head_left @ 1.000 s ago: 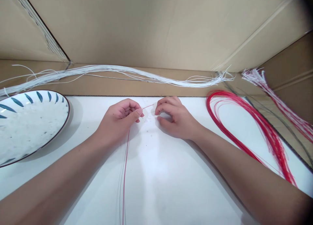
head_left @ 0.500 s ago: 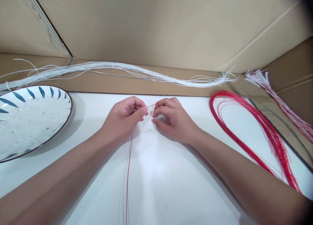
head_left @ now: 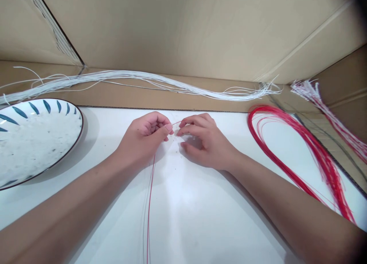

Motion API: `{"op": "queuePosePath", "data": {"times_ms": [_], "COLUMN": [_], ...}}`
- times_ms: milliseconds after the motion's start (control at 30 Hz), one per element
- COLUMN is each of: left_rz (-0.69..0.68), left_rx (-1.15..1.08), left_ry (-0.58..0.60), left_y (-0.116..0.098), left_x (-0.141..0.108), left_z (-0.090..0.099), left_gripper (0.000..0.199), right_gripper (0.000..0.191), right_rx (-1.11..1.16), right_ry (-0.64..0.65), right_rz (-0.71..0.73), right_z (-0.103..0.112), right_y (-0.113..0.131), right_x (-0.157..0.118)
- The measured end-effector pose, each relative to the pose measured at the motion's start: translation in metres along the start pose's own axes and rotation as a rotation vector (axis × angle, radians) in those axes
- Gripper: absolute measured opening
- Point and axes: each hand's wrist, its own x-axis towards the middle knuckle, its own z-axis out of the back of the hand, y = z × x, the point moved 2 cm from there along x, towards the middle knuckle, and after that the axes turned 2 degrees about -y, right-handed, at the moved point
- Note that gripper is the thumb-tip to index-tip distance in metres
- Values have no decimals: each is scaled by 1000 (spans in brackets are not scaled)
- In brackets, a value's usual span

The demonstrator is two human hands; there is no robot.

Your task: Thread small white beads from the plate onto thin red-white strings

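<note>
To the right of the oval plate [head_left: 53,105], which bore blue-green leaf marks, a person's left hand [head_left: 149,134] pinched a thin red thread [head_left: 148,208] between thumb and fingers above a white table [head_left: 195,210]. One length trailed toward the person; a short end pointed away from the plate, toward the right hand [head_left: 203,140]. That hand's fingers curved, its thumb apart from them; whether they touched the thread could not be told. Behind the plate, white strands [head_left: 123,76] stretched rightward along cardboard [head_left: 143,97]. Well right of the plate lay a looped red bundle [head_left: 329,172] and, farther still, a red-and-white bundle [head_left: 323,107].
</note>
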Motion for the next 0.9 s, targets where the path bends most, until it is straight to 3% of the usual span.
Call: {"op": "queuePosePath", "data": {"times_ms": [467, 633, 900], "left_rz": [0, -11, 10], "left_rx": [16, 1, 1], "left_ry": [-12, -8, -8], "left_y": [-3, -2, -2], "left_x": [-3, -2, -2], "left_z": [1, 2, 1], "left_gripper": [7, 7, 7], "right_gripper": [13, 2, 5], "right_rx": [4, -11, 33], "right_ry": [97, 58, 2], "right_rz": [21, 41, -19], "right_z": [5, 3, 7], "right_y": [11, 10, 6], "right_x": [-15, -13, -11]}}
